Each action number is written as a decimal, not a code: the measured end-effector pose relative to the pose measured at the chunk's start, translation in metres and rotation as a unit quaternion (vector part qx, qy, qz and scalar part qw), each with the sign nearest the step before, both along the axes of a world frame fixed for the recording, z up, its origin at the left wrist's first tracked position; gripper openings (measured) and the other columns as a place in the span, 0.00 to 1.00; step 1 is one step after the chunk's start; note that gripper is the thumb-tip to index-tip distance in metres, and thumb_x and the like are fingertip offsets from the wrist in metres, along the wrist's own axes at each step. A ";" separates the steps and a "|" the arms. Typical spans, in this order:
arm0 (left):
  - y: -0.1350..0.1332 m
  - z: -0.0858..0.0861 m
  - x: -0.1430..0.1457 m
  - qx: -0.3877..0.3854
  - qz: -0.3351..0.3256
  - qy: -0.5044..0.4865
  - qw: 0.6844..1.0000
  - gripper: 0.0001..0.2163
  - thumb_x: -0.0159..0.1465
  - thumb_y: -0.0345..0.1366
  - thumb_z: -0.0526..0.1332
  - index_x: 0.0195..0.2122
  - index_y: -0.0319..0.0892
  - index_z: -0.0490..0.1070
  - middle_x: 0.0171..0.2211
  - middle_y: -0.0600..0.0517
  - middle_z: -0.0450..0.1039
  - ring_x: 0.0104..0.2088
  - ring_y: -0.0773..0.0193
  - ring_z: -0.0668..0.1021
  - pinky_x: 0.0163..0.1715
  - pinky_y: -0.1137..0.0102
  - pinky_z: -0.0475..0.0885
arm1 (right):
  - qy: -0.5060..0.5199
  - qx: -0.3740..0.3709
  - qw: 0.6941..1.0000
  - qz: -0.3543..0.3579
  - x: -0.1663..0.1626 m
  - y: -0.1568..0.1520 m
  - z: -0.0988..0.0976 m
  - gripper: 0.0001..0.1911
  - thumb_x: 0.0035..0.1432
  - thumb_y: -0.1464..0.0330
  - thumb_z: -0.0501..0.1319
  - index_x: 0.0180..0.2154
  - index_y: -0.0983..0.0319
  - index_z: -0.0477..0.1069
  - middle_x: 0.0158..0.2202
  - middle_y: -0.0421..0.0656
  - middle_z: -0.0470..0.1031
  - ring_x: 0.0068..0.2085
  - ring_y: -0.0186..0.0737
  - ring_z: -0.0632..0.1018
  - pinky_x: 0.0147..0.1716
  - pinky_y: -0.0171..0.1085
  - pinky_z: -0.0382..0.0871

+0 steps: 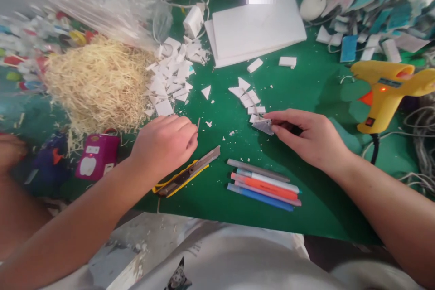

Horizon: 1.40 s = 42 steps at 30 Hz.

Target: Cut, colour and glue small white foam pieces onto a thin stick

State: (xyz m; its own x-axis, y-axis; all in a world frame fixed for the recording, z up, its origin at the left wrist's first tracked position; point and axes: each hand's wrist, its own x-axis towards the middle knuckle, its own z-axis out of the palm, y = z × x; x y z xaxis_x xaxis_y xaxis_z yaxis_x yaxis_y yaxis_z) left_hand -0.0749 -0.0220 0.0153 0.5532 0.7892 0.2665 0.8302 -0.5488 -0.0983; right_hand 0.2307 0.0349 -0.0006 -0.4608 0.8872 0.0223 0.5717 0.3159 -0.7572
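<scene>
My left hand [165,142] is closed in a pinch over the green table [306,95], with a thin short stick [199,123] poking out of its fingertips. My right hand [306,138] pinches a small grey-white triangular foam piece [263,125] just above the table. Between and below the hands lies a yellow utility knife [186,176] with its blade out. Several coloured pens [263,183] lie side by side below my right hand. More small white foam pieces [246,97] are scattered just beyond the right hand.
A heap of straw-like sticks [98,84] and a pile of white foam scraps [170,77] sit at the left. White foam sheets [254,29] lie at the back. A yellow glue gun [385,93] stands right. A magenta device [97,156] rests near left.
</scene>
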 end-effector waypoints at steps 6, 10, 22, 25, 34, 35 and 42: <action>0.013 0.024 0.044 -0.147 0.017 -0.267 0.952 0.05 0.64 0.30 0.61 0.32 0.44 0.75 0.29 0.57 0.81 0.25 0.70 0.79 0.26 0.75 0.73 | 0.005 -0.004 1.000 -0.003 0.000 0.000 -0.001 0.15 0.61 0.69 0.61 0.46 0.57 0.83 0.35 0.41 0.84 0.28 0.34 0.77 0.28 0.34 0.74; 0.024 0.023 0.071 -0.249 -0.003 -0.342 0.906 0.04 0.61 0.29 0.63 0.30 0.44 0.76 0.25 0.59 0.78 0.21 0.72 0.75 0.24 0.77 0.71 | 0.013 -0.012 1.000 -0.006 0.000 0.000 0.000 0.15 0.61 0.69 0.61 0.46 0.59 0.83 0.35 0.41 0.84 0.28 0.34 0.77 0.28 0.33 0.74; 0.036 -0.004 0.090 -0.343 0.002 -0.382 0.858 0.04 0.58 0.28 0.62 0.28 0.41 0.74 0.20 0.59 0.71 0.18 0.75 0.66 0.19 0.78 0.64 | 0.042 -0.029 0.999 0.002 0.001 0.000 -0.003 0.14 0.62 0.69 0.60 0.45 0.59 0.83 0.35 0.42 0.84 0.29 0.34 0.78 0.29 0.33 0.74; 0.037 -0.004 0.090 -0.341 -0.001 -0.386 0.857 0.04 0.58 0.27 0.62 0.28 0.41 0.74 0.20 0.59 0.70 0.18 0.75 0.65 0.19 0.78 0.64 | 0.037 -0.028 0.999 0.007 0.001 0.001 -0.003 0.14 0.62 0.69 0.59 0.45 0.59 0.83 0.35 0.42 0.84 0.29 0.34 0.78 0.29 0.33 0.74; 0.039 -0.004 0.091 -0.353 0.004 -0.411 0.841 0.04 0.58 0.27 0.62 0.27 0.41 0.73 0.21 0.59 0.72 0.19 0.75 0.67 0.19 0.79 0.63 | 0.042 -0.016 0.999 0.016 0.000 0.001 -0.002 0.15 0.62 0.71 0.59 0.45 0.60 0.83 0.37 0.43 0.85 0.31 0.36 0.80 0.30 0.34 0.75; 0.039 -0.003 0.091 -0.368 0.006 -0.416 0.832 0.04 0.58 0.27 0.62 0.27 0.41 0.73 0.21 0.59 0.72 0.19 0.75 0.67 0.19 0.79 0.64 | 0.043 -0.017 0.999 0.016 0.000 0.001 -0.001 0.15 0.62 0.71 0.59 0.45 0.60 0.83 0.37 0.43 0.85 0.31 0.36 0.80 0.30 0.34 0.75; 0.045 0.005 0.087 -0.462 0.079 -0.575 0.670 0.02 0.58 0.31 0.64 0.28 0.40 0.75 0.29 0.52 0.81 0.19 0.73 0.71 0.19 0.77 0.67 | 0.039 0.003 0.998 0.047 0.003 0.001 -0.003 0.15 0.62 0.73 0.58 0.45 0.62 0.82 0.34 0.43 0.82 0.30 0.34 0.79 0.31 0.33 0.74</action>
